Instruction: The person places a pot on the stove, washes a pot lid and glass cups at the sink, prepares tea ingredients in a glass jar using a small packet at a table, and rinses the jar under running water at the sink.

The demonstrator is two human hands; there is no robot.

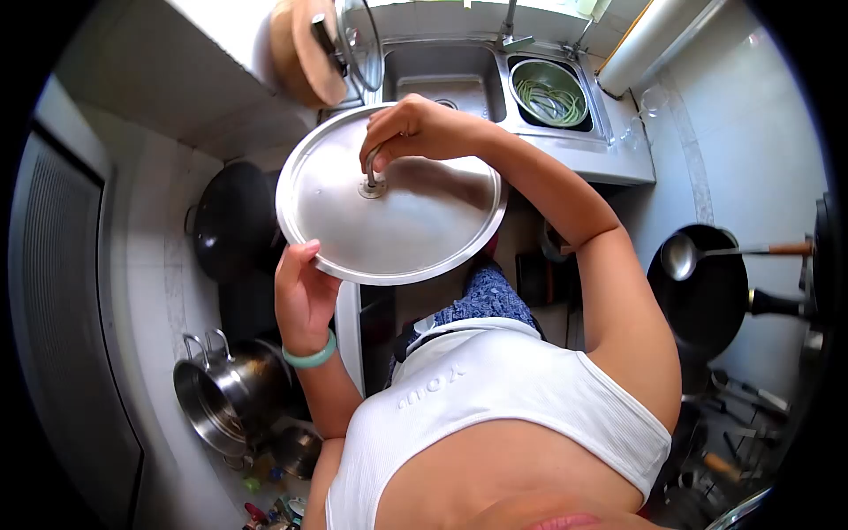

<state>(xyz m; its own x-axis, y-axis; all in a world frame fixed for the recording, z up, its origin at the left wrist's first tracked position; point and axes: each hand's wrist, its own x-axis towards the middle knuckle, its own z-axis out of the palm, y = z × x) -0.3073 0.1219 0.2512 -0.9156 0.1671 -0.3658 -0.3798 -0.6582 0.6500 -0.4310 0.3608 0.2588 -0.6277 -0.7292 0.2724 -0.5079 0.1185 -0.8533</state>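
Note:
A large round stainless steel pot lid (424,238) is held up in front of my body, its outer face toward me. My right hand (428,131) is closed around the metal loop handle (372,177) in the lid's middle. My left hand (305,287), with a pale green bangle (311,352) at the wrist, grips the lid's lower left rim. The thumb lies on the near face, and the fingers behind the lid are hidden. Behind the lid's upper edge is the sink.
A steel sink (446,75) lies ahead, with a bowl (549,71) of long green beans (552,102) at its right. A glass lid (360,44) leans by wooden boards (305,53). Pots (208,424) and a wok (234,221) are left; a black pan (698,305) and ladle (679,256) hang right.

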